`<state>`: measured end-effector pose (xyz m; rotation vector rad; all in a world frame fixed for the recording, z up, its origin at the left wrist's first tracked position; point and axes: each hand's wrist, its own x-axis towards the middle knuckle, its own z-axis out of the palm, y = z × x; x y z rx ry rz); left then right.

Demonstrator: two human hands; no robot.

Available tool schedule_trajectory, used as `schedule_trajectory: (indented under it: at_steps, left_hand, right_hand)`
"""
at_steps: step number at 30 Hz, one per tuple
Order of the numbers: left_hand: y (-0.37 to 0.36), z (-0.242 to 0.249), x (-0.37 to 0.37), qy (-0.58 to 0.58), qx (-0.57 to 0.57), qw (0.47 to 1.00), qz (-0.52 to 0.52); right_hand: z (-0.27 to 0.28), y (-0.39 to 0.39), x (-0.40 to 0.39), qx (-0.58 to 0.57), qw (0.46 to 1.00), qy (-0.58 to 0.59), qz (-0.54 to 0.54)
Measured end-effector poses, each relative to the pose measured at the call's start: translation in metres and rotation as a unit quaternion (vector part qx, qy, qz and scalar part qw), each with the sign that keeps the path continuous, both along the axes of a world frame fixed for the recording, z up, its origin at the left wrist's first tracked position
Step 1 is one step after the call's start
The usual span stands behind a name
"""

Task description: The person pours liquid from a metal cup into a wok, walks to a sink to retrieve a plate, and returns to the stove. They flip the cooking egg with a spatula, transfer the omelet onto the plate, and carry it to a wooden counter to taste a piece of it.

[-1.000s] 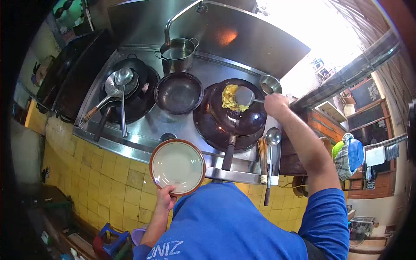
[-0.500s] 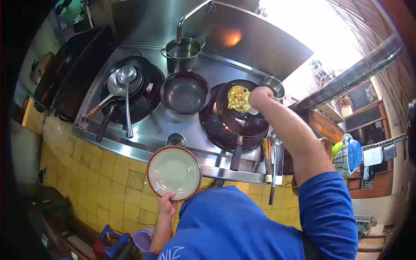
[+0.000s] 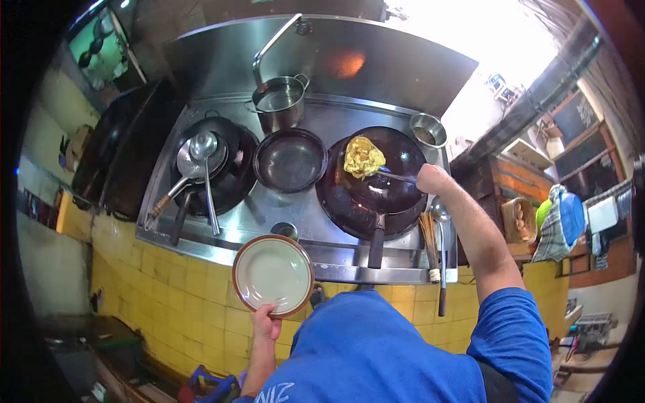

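Note:
My left hand [image 3: 266,321] grips the near edge of a cream plate [image 3: 273,275] with a brown rim, thumb on top. The plate carries no food and is held in front of the stove's edge. My right hand [image 3: 433,180] is closed around the handle of a spatula [image 3: 398,176], whose blade is hidden under or behind the egg. A yellow fried egg or omelette [image 3: 363,158], browned in spots, is at the spatula's end, over the far left part of a dark wok [image 3: 396,195]. The wok's handle [image 3: 377,245] points toward me.
Left on the steel stove [image 3: 269,218] are another wok, a ladle [image 3: 203,145] and a skimmer [image 3: 190,164]. A dark pan [image 3: 290,161] and a steel pot [image 3: 279,104] stand mid-stove. A bamboo brush [image 3: 430,245] and a long-handled ladle [image 3: 441,211] lie at right, below a metal bowl [image 3: 428,129].
My right hand has drawn back right and toward me, exposing the spatula handle. The egg looks more bunched. The plate stays in my left hand; the whole view has shifted slightly.

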<state>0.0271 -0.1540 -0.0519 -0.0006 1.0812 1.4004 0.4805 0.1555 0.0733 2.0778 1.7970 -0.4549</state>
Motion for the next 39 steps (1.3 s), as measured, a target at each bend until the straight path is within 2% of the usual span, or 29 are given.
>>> schedule_trajectory:
  at_steps: [3,6,13,16,19,21,23,25,26,31,33,35,39]
  left_hand:
    - [0.009,0.008,0.009,0.011,0.003,1.000,-0.027]
    - [0.018,0.002,0.015,0.012,0.008,0.997,-0.070]
    - [0.065,0.028,0.064,0.057,0.050,0.992,-0.102]
    - [0.096,0.004,0.077,0.082,0.078,0.987,-0.119]
    - [0.132,0.002,0.098,0.084,0.085,0.987,-0.110]
    - [0.156,0.003,0.114,0.098,0.175,0.973,-0.116]
    - [0.179,-0.008,0.123,0.111,0.175,0.971,-0.122]
    - [0.200,-0.021,0.131,0.125,0.175,0.968,-0.127]
    - [0.209,-0.028,0.136,0.111,0.146,0.972,-0.149]
    - [0.238,-0.003,0.176,0.100,0.115,0.971,-0.186]
    - [0.247,0.007,0.195,0.045,0.126,0.971,-0.199]
    - [0.257,0.016,0.211,0.054,0.114,0.966,-0.224]
    - [0.264,0.030,0.239,0.064,0.113,0.948,-0.292]
  right_hand:
    - [-0.014,-0.017,0.003,0.043,0.998,0.029,-0.028]
    - [-0.014,-0.033,0.004,0.066,0.990,0.068,-0.105]
    - [-0.002,-0.058,0.025,0.094,0.981,0.107,-0.132]
    - [0.014,-0.071,0.047,0.073,0.988,0.103,-0.091]
    - [0.024,-0.085,0.061,0.101,0.989,0.085,-0.073]
    - [0.017,-0.086,0.079,0.098,0.989,0.078,-0.074]
    - [0.037,-0.095,0.084,0.095,0.987,0.080,-0.107]
    - [0.051,-0.105,0.095,0.087,0.990,0.072,-0.089]
    - [0.059,-0.111,0.099,0.118,0.988,0.067,-0.072]
    - [0.118,-0.143,0.097,0.200,0.978,0.066,0.005]
    - [0.139,-0.154,0.091,0.230,0.969,0.088,0.031]
    - [0.151,-0.162,0.085,0.237,0.967,0.090,0.041]
    - [0.149,-0.170,0.065,0.198,0.979,0.019,0.055]
